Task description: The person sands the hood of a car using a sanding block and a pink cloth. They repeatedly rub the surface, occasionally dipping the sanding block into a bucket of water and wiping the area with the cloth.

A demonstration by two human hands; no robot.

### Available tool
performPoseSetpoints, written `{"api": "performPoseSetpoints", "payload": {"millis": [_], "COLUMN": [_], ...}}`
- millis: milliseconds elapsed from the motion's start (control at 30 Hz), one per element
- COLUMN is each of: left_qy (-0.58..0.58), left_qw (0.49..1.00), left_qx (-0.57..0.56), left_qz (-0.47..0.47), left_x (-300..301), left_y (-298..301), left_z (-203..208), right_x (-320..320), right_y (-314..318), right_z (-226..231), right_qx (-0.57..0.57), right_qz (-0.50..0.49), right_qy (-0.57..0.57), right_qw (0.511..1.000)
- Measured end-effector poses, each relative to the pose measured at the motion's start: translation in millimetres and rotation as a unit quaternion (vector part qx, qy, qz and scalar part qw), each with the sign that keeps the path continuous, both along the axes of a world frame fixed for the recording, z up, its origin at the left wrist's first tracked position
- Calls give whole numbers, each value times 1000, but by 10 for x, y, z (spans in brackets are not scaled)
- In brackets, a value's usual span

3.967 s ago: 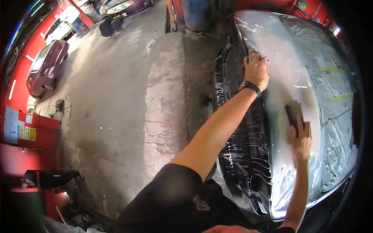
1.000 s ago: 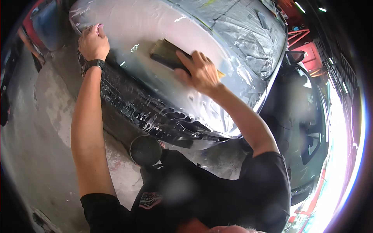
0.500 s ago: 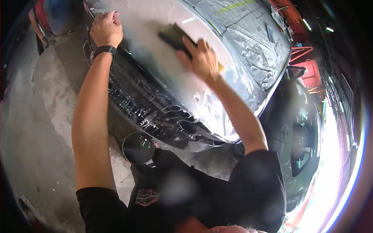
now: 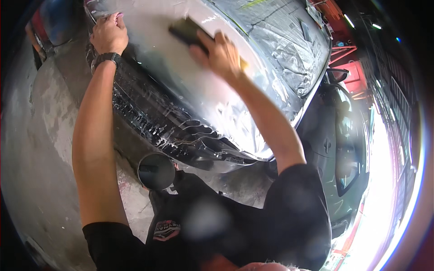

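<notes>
A wet, pale grey car hood (image 4: 149, 49) curves away in front of me, with whitish suds toward its near end. My right hand (image 4: 221, 55) presses a long dark sanding block (image 4: 184, 30) onto the hood, and a bit of yellow shows beside its palm. At the hood's left edge rests my left hand (image 4: 110, 34), a dark watch (image 4: 106, 58) on its wrist. Its fingers are curled closed; a small pinkish spot shows at the fingertips, but what they hold, if anything, is hidden.
Clear plastic sheeting (image 4: 289, 49) covers the car beyond the hood. Its dark front grille (image 4: 149, 117) drips with suds. A round bucket (image 4: 156, 171) stands low by my legs on the concrete floor (image 4: 49, 149). Another dark car (image 4: 330, 135) is parked at the right.
Everything in view has shifted slightly left and up. My right hand stays on the block as it moves with it; my left hand keeps its place on the hood edge.
</notes>
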State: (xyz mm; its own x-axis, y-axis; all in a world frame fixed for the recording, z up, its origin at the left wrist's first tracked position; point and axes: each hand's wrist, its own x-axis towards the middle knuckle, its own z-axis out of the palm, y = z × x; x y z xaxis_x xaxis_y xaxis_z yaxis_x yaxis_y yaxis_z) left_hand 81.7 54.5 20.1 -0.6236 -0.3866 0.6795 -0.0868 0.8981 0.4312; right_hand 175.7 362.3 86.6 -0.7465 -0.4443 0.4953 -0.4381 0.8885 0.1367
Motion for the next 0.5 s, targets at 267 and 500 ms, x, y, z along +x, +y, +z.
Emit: {"api": "performPoseSetpoints", "payload": {"millis": [267, 500], "left_qy": [-53, -14], "left_qw": [996, 998], "left_qx": [52, 48], "left_qz": [-54, -47], "left_x": [42, 18], "left_y": [58, 48], "left_z": [123, 96], "right_x": [-127, -451], "right_y": [239, 149], "right_z": [58, 46], "right_qx": [-5, 5], "right_qz": [26, -35], "right_qy": [13, 30], "right_qw": [1000, 999]}}
